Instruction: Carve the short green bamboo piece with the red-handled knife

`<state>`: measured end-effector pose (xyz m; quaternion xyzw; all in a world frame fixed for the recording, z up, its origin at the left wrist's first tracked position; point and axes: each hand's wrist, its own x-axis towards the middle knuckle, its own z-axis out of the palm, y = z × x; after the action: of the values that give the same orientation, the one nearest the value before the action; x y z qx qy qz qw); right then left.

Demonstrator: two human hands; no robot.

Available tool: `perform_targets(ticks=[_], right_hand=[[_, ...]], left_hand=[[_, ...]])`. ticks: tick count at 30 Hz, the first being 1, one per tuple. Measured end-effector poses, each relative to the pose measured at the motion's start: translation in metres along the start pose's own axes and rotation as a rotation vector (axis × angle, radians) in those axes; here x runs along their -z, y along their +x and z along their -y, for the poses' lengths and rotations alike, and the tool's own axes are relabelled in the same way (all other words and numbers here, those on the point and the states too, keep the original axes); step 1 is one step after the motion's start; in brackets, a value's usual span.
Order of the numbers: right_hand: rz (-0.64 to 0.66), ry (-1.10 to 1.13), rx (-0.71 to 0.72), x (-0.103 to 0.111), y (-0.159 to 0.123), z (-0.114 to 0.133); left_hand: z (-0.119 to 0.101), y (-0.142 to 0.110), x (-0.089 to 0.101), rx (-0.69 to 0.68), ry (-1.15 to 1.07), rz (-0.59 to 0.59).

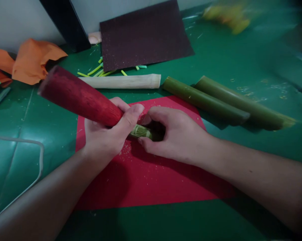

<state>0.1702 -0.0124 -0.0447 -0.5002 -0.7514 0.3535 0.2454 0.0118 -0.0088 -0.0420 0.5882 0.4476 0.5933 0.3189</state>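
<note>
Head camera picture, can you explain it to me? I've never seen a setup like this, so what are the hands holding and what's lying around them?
There is no robot here. A camera worn on a person's head looks forward and down at their own bare hands. The left hand grips a red cylinder, tilted upward. The right hand curls around a green piece marked with pale lines, above a red sheet on the green surface. Beyond lie a pale rod, two green tubes, a dark sheet and crumpled orange paper.
</note>
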Motion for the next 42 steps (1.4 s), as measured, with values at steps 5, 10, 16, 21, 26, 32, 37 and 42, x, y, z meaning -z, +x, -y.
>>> perform_targets(ticks=[5, 10, 16, 21, 26, 32, 37, 42], right_hand=[[0.004, -0.002, -0.009, 0.0001, 0.0004, 0.0001], [0.002, -0.001, -0.020, -0.0001, 0.0013, 0.0003], [0.001, 0.004, -0.023, -0.0002, 0.0011, 0.0000], [0.000, 0.010, -0.019, 0.0003, 0.0011, -0.0006], [-0.001, 0.015, -0.009, 0.0005, 0.0016, -0.0001], [0.005, 0.003, -0.003, 0.0010, 0.0011, 0.0007], [0.017, 0.004, -0.010, 0.0027, 0.0014, 0.0012], [0.029, -0.005, -0.010, 0.0039, 0.0007, 0.0025]], left_hand=[[-0.0024, -0.0012, 0.0004, 0.041, -0.015, 0.027], [-0.0038, -0.0018, -0.0002, 0.046, 0.008, -0.018], [-0.0044, -0.0025, 0.0012, 0.015, 0.045, -0.026], [-0.0033, -0.0014, 0.0022, 0.001, 0.063, -0.016], [-0.0029, -0.0003, 0.0011, -0.030, 0.054, -0.010], [-0.0013, -0.0009, 0.0006, 0.054, 0.050, -0.053], [0.0028, 0.0014, 0.0021, 0.100, 0.018, -0.033], [0.0001, 0.0013, 0.0019, 0.091, 0.008, -0.001]])
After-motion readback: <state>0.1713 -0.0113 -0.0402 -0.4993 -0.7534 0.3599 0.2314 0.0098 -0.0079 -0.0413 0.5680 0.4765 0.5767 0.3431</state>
